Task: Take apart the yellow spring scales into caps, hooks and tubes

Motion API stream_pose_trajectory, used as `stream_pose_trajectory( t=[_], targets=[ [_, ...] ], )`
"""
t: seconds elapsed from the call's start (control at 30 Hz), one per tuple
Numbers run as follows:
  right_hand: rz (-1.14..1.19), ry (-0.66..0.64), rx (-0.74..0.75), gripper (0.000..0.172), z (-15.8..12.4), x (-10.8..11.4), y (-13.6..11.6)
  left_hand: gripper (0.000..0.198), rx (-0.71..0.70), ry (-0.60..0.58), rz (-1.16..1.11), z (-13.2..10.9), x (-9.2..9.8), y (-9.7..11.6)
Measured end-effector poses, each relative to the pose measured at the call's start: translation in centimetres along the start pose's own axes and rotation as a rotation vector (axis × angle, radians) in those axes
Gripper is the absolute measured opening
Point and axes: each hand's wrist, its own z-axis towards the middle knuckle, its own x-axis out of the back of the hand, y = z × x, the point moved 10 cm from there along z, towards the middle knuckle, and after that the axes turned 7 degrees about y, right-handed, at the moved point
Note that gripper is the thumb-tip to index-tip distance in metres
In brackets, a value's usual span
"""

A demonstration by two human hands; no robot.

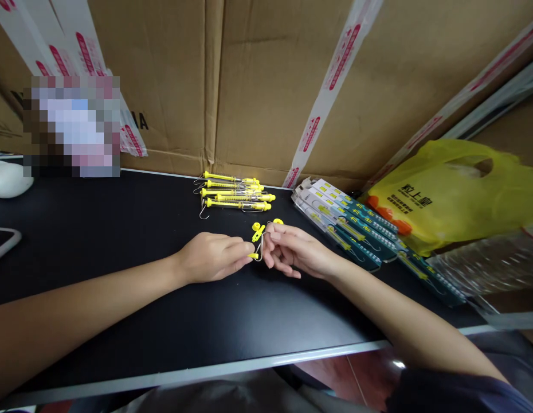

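Observation:
Over the middle of the black table, my left hand [219,256] pinches a small yellow plastic piece [253,256] between thumb and fingers. A bent metal wire hook [261,246] runs from that piece to my right hand [298,246]. Thumb and forefinger of the right hand close on the wire, its other fingers curling loosely below. Just beyond the fingertips lie a yellow slotted part [258,233] and a round yellow cap [278,221]. Farther back, several yellow spring scales [236,192] with wire hooks lie side by side.
Several printed spring scale boxes [344,218] are stacked to the right. Behind them sits a yellow plastic bag [455,189], with clear plastic packaging [494,261] nearby. Cardboard boxes [258,86] wall off the back. A phone-like device [2,244] and a white object [11,178] lie far left.

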Motion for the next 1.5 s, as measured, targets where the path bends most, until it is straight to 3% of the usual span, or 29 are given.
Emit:
stream_pose_trajectory(
  t=[0.1, 0.23, 0.53, 0.67, 0.8, 1.1, 1.5],
  targets=[
    [-0.159, 0.003, -0.003, 0.03, -0.2, -0.7, 0.9, 0.027, 0.081, -0.011, -0.027, -0.1, -0.2, -0.7],
    [-0.331, 0.043, 0.055, 0.035, -0.4, -1.1, 1.1, 0.044, 0.122, -0.116, -0.065, -0.3, -1.2, -1.1],
    [-0.382, 0.006, 0.114, 0.028, -0.3, -2.0, 1.1, 0.036, 0.136, -0.179, 0.015, -0.7, -2.1, -1.4],
    [-0.505, 0.006, 0.05, 0.04, -0.6, -2.1, 2.1, 0.038, 0.146, -0.203, 0.023, -0.6, -2.1, -1.4],
    [-0.558, -0.038, -0.001, 0.045, -0.8, -2.1, 2.5, 0.048, 0.107, -0.315, 0.042, -0.8, -2.9, -0.8],
    [-0.471, -0.111, -0.091, 0.048, -0.8, -2.5, 3.0, 0.042, 0.02, -0.369, 0.096, -0.6, -3.6, 0.1],
    [-0.347, -0.061, -0.085, 0.052, -0.4, -2.3, 3.3, 0.042, 0.052, -0.385, 0.098, -1.0, -4.1, -0.3]
  ],
)
